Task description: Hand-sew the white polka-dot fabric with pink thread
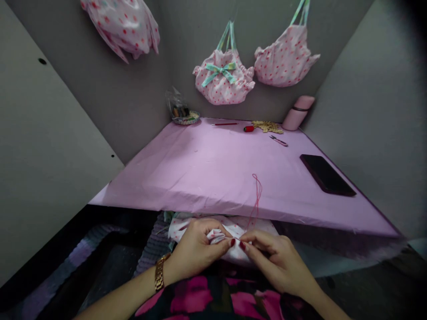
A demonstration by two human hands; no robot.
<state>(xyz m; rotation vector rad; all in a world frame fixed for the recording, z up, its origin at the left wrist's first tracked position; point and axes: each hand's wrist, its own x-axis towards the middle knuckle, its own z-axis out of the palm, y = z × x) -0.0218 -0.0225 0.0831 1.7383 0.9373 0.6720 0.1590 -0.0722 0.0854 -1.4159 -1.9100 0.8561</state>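
My left hand [196,249] is closed around a bunched piece of white fabric with red dots [230,231], held in my lap below the table edge. My right hand [276,260] pinches at the fabric fold, fingertips meeting the left hand's, apparently on a needle too small to make out. A red thread [256,195] runs up from the pinch and loops onto the pink tablecloth [207,169]. A gold watch [160,272] sits on my left wrist.
On the table lie a dark phone [327,174] at right, small snips [278,141], a red thread spool [248,129], a red pencil [225,124], a pink bottle [297,113] and a small dish of supplies [185,118]. Dotted fabric bags [223,78] hang on the grey wall.
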